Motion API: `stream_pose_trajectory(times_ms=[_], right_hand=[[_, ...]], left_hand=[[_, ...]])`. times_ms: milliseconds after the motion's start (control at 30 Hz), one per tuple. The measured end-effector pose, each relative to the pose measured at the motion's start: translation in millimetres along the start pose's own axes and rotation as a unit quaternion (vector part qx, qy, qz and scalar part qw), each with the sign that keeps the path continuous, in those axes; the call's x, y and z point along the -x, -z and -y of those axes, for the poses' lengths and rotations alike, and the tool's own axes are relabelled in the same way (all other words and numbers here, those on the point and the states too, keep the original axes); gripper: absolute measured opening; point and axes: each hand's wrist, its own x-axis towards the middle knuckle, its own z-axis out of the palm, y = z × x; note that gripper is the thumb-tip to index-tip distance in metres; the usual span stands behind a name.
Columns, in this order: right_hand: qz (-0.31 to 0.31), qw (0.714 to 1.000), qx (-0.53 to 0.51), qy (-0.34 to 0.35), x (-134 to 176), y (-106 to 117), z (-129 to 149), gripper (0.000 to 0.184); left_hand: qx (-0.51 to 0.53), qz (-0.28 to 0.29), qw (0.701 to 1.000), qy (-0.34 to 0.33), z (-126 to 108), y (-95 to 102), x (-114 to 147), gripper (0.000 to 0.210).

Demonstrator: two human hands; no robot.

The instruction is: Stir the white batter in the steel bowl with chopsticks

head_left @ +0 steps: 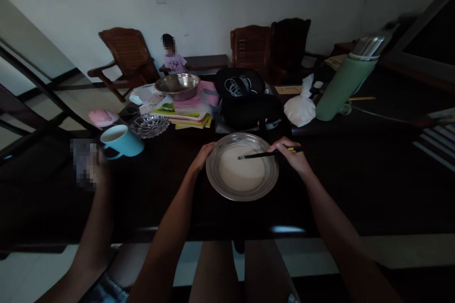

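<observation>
A shallow metal bowl (pixel 211 181) of pale, milky batter (pixel 241 173) sits on the dark table before me. My left hand (pixel 204 156) grips the bowl's rim on its left side, the fingers partly hidden behind it. Over the right rim, my right hand (pixel 286 149) is closed around dark chopsticks (pixel 258 155) with gold-marked ends. Their tips point left and reach the batter near the bowl's middle. A knotted clear plastic bag of white powder (pixel 300 106) stands beyond my right hand.
At left, another person's hand (pixel 101 165) is beside a blue mug (pixel 122 141). Behind are a glass dish (pixel 151 125), books (pixel 188 117), a second metal bowl (pixel 177 86), a black bag (pixel 245 97) and a green flask (pixel 343 85). A child (pixel 175 62) is near the wall.
</observation>
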Motion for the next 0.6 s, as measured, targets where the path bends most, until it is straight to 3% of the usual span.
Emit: stream_pose_trajectory(times_ms=[133, 300, 400, 600], right_hand=[[-0.045, 0.994, -0.08, -0.06, 2, 7, -3, 0.047], [0.062, 0.995, -0.069, -0.026, 3, -3, -2, 0.042], [0.084, 0.996, -0.01, 0.011, 2, -7, 2, 0.035], [-0.044, 0.999, -0.021, -0.022, 1, 4, -1, 0.043]], left_hand=[[-0.015, 0.0, 1.0, -0.013, 0, 0.3, 0, 0.036], [-0.016, 0.003, 1.0, -0.017, 2, 1.3, -3, 0.036], [-0.016, 0.005, 1.0, -0.015, 5, 2.0, -3, 0.036], [-0.005, 0.004, 1.0, -0.009, 3, 1.2, -1, 0.038]])
